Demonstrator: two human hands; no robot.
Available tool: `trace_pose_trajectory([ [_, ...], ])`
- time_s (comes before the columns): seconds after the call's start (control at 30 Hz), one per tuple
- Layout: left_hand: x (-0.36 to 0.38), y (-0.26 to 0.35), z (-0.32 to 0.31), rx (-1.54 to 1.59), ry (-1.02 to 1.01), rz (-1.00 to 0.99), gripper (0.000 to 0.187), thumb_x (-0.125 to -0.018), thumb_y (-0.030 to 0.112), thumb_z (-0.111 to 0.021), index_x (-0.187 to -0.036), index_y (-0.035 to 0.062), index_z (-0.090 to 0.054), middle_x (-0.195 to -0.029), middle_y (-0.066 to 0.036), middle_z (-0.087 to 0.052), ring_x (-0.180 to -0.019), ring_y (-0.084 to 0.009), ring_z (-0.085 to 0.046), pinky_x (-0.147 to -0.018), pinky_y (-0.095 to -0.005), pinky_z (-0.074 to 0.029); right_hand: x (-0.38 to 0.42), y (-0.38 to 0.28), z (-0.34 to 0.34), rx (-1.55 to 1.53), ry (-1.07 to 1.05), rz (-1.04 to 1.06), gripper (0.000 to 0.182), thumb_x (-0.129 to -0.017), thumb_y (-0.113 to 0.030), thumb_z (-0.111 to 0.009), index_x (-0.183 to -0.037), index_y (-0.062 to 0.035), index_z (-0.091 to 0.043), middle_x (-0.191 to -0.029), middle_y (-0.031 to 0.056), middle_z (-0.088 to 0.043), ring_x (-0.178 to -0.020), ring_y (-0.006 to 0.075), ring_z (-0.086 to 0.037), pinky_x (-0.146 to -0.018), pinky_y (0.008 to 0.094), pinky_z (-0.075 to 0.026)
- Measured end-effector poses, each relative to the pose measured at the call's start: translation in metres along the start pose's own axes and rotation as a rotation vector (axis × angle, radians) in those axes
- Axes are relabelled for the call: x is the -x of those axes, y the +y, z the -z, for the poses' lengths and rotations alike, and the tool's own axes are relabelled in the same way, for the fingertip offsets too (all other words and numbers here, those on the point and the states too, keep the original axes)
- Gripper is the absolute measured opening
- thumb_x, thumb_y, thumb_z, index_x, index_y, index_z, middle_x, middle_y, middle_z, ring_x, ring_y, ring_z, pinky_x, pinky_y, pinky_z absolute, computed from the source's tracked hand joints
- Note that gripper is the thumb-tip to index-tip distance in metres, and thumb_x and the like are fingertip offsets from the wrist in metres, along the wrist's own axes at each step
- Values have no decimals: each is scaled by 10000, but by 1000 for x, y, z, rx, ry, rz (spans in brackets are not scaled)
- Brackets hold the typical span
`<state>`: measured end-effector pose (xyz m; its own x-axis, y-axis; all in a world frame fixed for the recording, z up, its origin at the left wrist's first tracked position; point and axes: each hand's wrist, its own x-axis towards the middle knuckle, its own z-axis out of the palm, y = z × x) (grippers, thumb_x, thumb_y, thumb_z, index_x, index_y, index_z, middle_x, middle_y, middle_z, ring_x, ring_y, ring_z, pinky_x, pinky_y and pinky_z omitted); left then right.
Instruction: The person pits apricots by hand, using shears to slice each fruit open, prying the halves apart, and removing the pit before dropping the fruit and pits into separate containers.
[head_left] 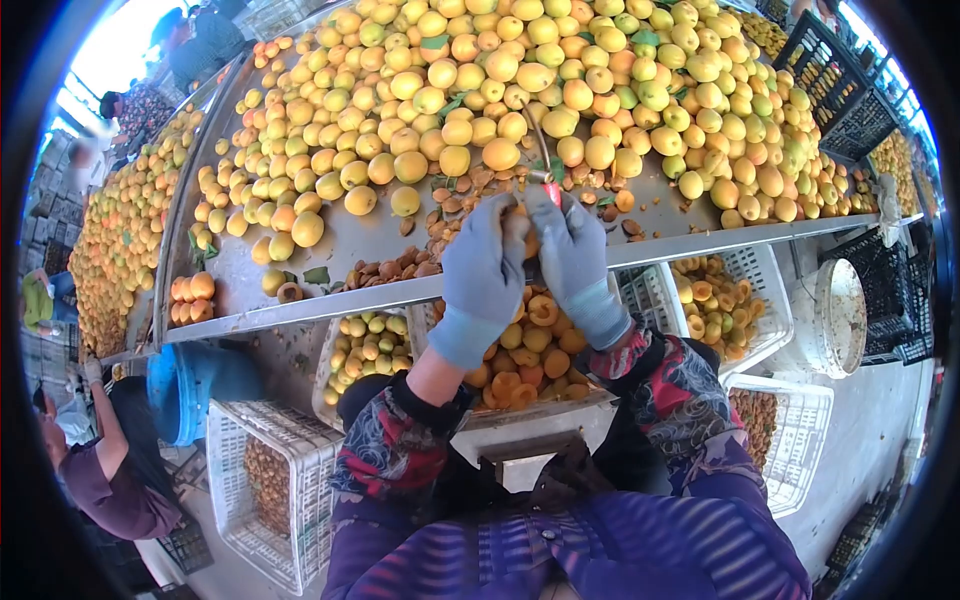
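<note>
My left hand [484, 268], in a grey-blue glove, is closed around an apricot [531, 243], which shows only in part between my hands. My right hand [572, 252], gloved alike, is closed on a curved knife [541, 135] with a red handle; its thin blade points up and away over the table. Both hands meet above the front edge of the metal table [345, 235]. Loose apricot pits [395, 268] lie just left of my left hand. Below my hands, a crate holds halved apricots [540, 345].
A large heap of whole apricots [500, 70] covers the table. White crates [270, 490] stand below, beside a blue barrel [205, 385] and a white bucket [835, 315]. Black crates [825, 80] are at right. A co-worker [120, 460] sits at left.
</note>
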<state>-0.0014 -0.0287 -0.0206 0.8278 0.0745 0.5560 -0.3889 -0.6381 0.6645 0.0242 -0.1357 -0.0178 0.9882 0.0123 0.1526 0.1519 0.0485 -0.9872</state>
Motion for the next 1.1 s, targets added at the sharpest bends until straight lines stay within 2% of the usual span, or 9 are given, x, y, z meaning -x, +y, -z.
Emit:
trace_pose_trajectory([
  [0.2,-10,-23,-5,393,211,187,182,-932,193,-575,-920,12,-579,-658,-26,-559,-584,-149,-538,-529,-287,-430,-2,-18,4,-199,-116,-247,263,-921,-247,-593,-1016,-3,-610,-714,-52,-550,-607,20,-453,-545,198,-400],
  [0.23,-12,-23,2,376,223,189,182,-932,193,-575,-920,12,-579,-658,-26,-559,-584,-149,-538,-529,-287,-430,-1,-28,7,-148,-157,-318,256,-917,-238,-596,-1025,-7,-613,-700,-54,-552,-555,18,-456,-494,191,-385],
  [0.3,-14,-21,18,804,108,690,206,-931,211,-590,-908,6,-586,-658,31,-514,-547,-63,-445,-488,-236,-392,-4,-22,14,-144,-254,-357,282,-908,-256,-600,-1047,-11,-619,-657,-49,-562,-420,20,-443,-367,183,-326],
  [0.4,-14,-28,23,646,66,642,183,-916,175,-602,-977,3,-593,-734,21,-538,-567,-39,-444,-486,-207,-379,-6,-36,34,-22,-560,-355,326,-901,-313,-612,-1022,-11,-627,-652,-34,-566,-428,29,-463,-374,185,-337],
  [0.53,-3,-52,18,183,-44,257,229,-859,51,-605,-1084,7,-593,-794,-10,-593,-687,-71,-542,-620,-217,-464,-8,-31,45,234,-719,-487,363,-895,-360,-614,-995,-11,-632,-610,-18,-556,-418,41,-472,-368,190,-333],
  [0.73,-24,-85,53,36,62,265,301,-799,158,-676,-1077,79,-591,-891,-131,-625,-796,-258,-628,-712,-352,-498,-16,-34,51,141,-373,-368,327,-897,-322,-589,-921,2,-619,-526,23,-531,-379,70,-452,-359,192,-329],
  [0.8,-37,-100,70,-714,23,280,387,-799,135,-668,-1173,108,-573,-1097,-153,-588,-908,-269,-610,-798,-370,-495,-16,-35,51,71,-372,-334,291,-899,-282,-573,-922,5,-613,-521,24,-524,-364,74,-431,-348,197,-319],
  [0.9,-44,-123,81,-844,-107,479,487,-778,185,-676,-1240,164,-522,-1245,-204,-489,-975,-378,-577,-848,-446,-479,-13,-29,44,23,-253,-338,291,-894,-292,-592,-910,-2,-616,-522,17,-524,-348,67,-409,-330,195,-303],
  [1.1,-50,-146,83,-694,-129,523,446,-740,182,-699,-1145,131,-520,-1137,-193,-521,-971,-380,-589,-832,-437,-493,-13,-27,35,16,-261,-363,293,-894,-293,-605,-920,-1,-614,-570,20,-553,-367,60,-421,-332,189,-304],
])
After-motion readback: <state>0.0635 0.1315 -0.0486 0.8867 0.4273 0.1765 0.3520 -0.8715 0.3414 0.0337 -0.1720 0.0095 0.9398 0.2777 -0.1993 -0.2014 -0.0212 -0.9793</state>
